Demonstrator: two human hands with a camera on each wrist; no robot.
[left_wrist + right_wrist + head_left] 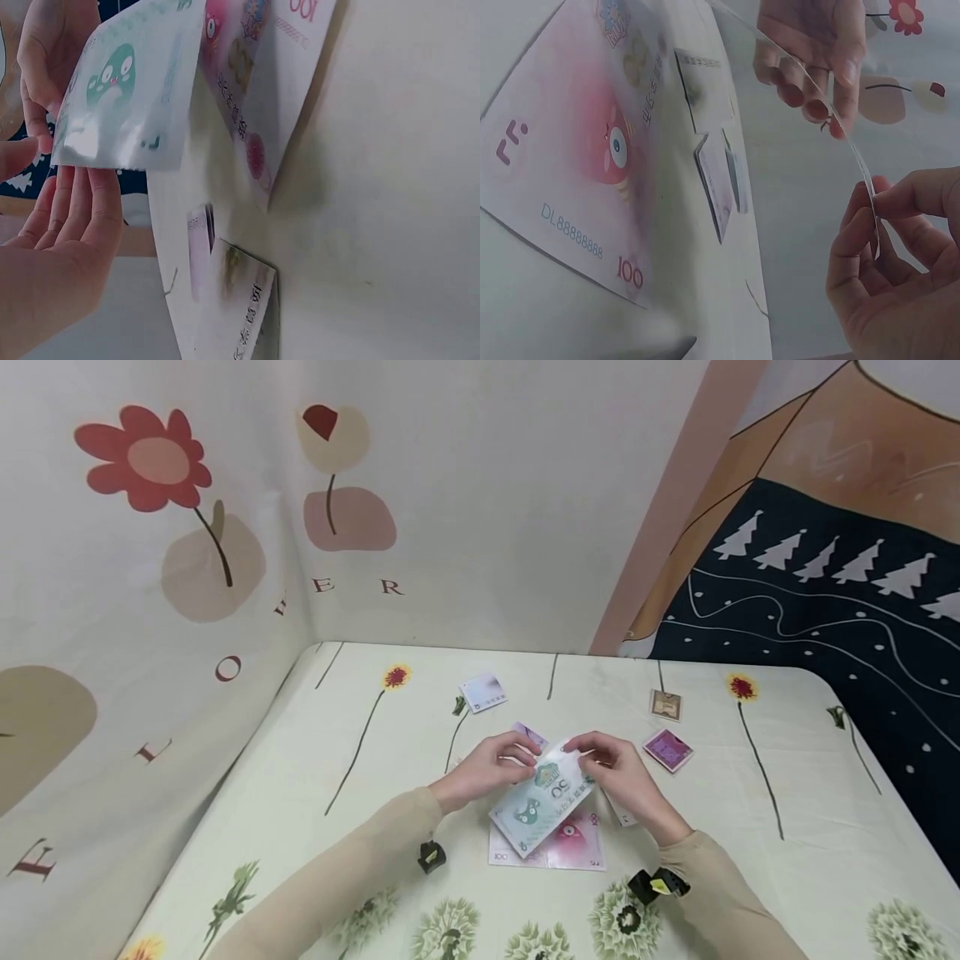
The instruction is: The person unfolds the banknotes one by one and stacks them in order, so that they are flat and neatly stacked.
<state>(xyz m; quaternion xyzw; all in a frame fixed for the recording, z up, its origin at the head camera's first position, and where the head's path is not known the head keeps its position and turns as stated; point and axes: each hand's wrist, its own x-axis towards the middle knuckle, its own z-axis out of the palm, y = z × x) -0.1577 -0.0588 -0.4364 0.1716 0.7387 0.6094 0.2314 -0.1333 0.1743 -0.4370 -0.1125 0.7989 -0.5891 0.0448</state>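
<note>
A green play banknote [543,802] marked 50 is held tilted above the table. My right hand [617,770] pinches its upper right edge between thumb and fingers; the right wrist view shows this right hand [900,262] gripping the note edge-on. At the opposite edge is my left hand [491,768]. In the left wrist view the left hand [67,255] has its fingers extended against the note's back, with the thumb standing apart. Under the green note lies a pink 100 play banknote [577,852], partly covered.
Behind the hands lie a pale banknote [483,692] and a purple one [531,735]. To the right are a small brown note [666,705] and a magenta note [668,751]. Another pale note [622,810] shows beneath the right hand. A flower-print cloth [390,760] covers the table.
</note>
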